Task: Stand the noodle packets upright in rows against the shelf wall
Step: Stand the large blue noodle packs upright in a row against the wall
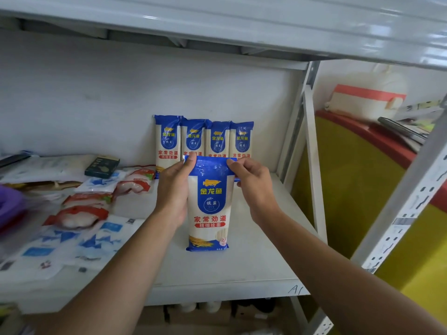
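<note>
Right now the shelf (pixel 261 269) carries a row of four packets (pixel 204 141) standing upright against its back wall (pixel 96 105), toward the back right corner, with loose bags (pixel 79 213) spread over the left half. In front of that row I hold a fifth packet (pixel 210 206), long axis upright, label facing me; its foot looks to rest on the shelf about midway between the wall and the front edge, though I cannot tell for sure. My left hand (pixel 173 189) is wrapped around its left side, thumb on the blue top flap. My right hand (pixel 254 184) pinches the top right corner of that flap. Both hands are equally near. The wall row lies straight ahead, beyond the packet, so I judge the next move is a push back, keeping it vertical, to start a second row touching the first.
</note>
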`<action>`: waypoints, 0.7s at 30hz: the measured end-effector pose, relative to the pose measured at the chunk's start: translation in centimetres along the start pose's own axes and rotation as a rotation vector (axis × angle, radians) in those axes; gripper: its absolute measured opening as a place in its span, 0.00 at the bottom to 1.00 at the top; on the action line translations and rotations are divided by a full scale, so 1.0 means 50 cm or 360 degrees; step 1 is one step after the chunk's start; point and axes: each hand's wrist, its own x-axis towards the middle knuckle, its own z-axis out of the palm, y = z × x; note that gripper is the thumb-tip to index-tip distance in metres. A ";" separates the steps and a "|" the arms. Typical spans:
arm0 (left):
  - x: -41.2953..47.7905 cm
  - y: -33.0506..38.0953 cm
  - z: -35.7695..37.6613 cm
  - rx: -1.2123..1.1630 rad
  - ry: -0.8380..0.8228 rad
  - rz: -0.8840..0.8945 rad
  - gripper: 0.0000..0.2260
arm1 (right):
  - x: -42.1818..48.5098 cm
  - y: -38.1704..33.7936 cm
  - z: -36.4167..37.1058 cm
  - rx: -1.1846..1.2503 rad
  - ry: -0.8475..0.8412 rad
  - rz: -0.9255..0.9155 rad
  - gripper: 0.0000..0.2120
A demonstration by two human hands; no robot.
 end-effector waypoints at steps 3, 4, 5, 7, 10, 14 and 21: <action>-0.005 -0.006 0.003 -0.0160 0.0067 -0.0054 0.11 | -0.001 -0.001 0.010 0.0076 0.0039 0.0039 0.11; -0.005 -0.008 0.003 -0.0203 0.0072 -0.0074 0.13 | -0.001 0.001 0.012 0.0103 0.0045 0.0047 0.11; -0.006 -0.008 0.003 -0.0228 0.0072 -0.0089 0.14 | 0.000 0.003 0.013 0.0122 0.0047 0.0053 0.11; -0.007 -0.008 0.003 -0.0232 0.0064 -0.0102 0.13 | 0.002 0.008 0.013 0.0146 0.0036 0.0057 0.10; -0.009 -0.004 -0.002 -0.0069 0.0029 -0.0042 0.09 | 0.005 0.015 0.004 0.0135 -0.0022 0.0038 0.13; -0.009 0.007 -0.024 0.0239 -0.0077 0.0157 0.09 | -0.012 0.030 -0.021 -0.0119 -0.0279 0.0015 0.24; -0.002 0.007 -0.049 0.0297 0.0008 0.0221 0.12 | -0.023 0.096 -0.040 -0.0608 -0.0623 0.0231 0.19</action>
